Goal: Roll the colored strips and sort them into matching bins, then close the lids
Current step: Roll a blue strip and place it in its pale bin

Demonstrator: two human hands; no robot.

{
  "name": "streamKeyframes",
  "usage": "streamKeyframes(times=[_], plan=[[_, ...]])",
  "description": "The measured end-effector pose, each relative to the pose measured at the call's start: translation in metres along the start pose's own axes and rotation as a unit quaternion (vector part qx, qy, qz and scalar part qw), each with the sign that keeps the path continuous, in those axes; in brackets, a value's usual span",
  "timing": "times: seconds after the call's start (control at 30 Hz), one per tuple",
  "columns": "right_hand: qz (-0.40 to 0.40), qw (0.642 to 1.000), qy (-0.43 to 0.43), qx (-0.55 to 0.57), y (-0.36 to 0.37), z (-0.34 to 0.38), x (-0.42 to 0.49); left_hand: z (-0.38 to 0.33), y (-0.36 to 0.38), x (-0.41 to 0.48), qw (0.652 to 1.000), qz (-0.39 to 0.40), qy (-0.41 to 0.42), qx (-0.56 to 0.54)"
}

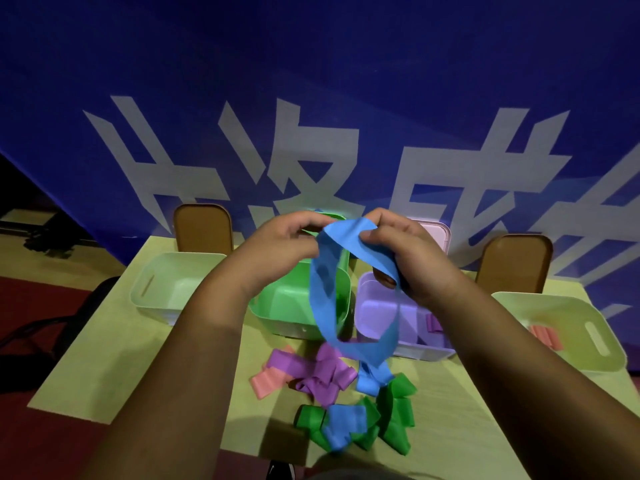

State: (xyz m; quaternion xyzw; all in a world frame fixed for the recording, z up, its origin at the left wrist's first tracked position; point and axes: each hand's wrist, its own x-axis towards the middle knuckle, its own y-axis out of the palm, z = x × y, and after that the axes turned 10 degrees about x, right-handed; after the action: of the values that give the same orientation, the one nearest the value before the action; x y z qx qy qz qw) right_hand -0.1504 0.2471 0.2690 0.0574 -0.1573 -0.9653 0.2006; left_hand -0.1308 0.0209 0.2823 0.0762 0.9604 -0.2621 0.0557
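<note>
Rolling of blue strip (322, 289) just at its start. Pinched at the top end between thumb and fingertips of left hand (280, 244) and right hand (408, 258), both grips closed on it, up in the air above green bin (277, 306) and purple bin (374, 299). Hangs from there in a loose, twisted loop, lower end down by the pile of strips (325, 379) on the bench (121, 358); contact between tail and pile not clear. For a good roll: take out the twist first, for a flat band. Fold the pinched end over small and tight, then turn it with the thumbs while feeding slack evenly, both edges level, to avoid a coned roll. Lift higher or draw toward the body, to keep the tail from dragging purple and green pieces along. Keep a firm pinch on the finished roll; looks springy, likely to uncurl if let go early. Probably bound for the pale bin (162, 271) at far left, with a purple roll (433, 322) lying in the purple bin and pink rolls (545, 336) in the yellow bin (588, 306) at right. Closing not yet due: lids (202, 228) upright behind the bins.
</note>
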Motion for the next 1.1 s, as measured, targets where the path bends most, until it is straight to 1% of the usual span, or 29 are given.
streamKeyframes(times=[0.1, 0.17, 0.27, 0.37, 0.47, 0.6, 0.7, 0.77, 0.83, 0.9, 0.97, 1.1], plan=[[-0.009, 1.0, -0.001, -0.016, -0.001, 0.0, -0.002, -0.014, 0.006, -0.001, 0.999, -0.029, -0.011, -0.028], [-0.001, 1.0, -0.004, -0.03, -0.001, 0.0, -0.005, -0.017, 0.012, 0.001, 0.997, -0.051, -0.012, -0.056], [0.003, 0.999, -0.004, -0.044, -0.001, -0.001, -0.009, -0.021, 0.02, 0.001, 0.994, -0.079, -0.007, -0.068], [-0.015, 0.997, -0.006, -0.069, -0.003, -0.003, -0.011, -0.025, 0.025, 0.001, 0.991, -0.099, -0.01, -0.085], [-0.031, 0.993, -0.008, -0.111, -0.005, -0.008, -0.012, -0.027, 0.024, 0.002, 0.991, -0.119, -0.008, -0.065], [-0.057, 0.975, -0.006, -0.217, -0.009, -0.016, -0.014, -0.036, 0.022, -0.002, 0.99, -0.137, 0.017, -0.012], [-0.112, 0.958, -0.022, -0.265, -0.008, -0.019, -0.013, -0.043, 0.022, -0.005, 0.988, -0.14, 0.042, 0.042], [-0.144, 0.948, -0.053, -0.279, -0.006, -0.016, -0.014, -0.049, 0.023, -0.006, 0.986, -0.145, 0.05, 0.068], [-0.132, 0.946, -0.081, -0.285, -0.005, -0.012, -0.012, -0.055, 0.023, -0.008, 0.983, -0.148, 0.056, 0.097], [-0.087, 0.954, -0.092, -0.272, -0.002, -0.007, -0.012, -0.061, 0.023, -0.009, 0.978, -0.152, 0.061, 0.127], [-0.062, 0.962, -0.102, -0.244, 0.002, -0.005, -0.012, -0.066, 0.021, -0.011, 0.975, -0.157, 0.068, 0.142], [-0.062, 0.966, -0.105, -0.229, 0.01, -0.002, -0.011, -0.071, 0.013, -0.015, 0.973, -0.17, 0.082, 0.136]])
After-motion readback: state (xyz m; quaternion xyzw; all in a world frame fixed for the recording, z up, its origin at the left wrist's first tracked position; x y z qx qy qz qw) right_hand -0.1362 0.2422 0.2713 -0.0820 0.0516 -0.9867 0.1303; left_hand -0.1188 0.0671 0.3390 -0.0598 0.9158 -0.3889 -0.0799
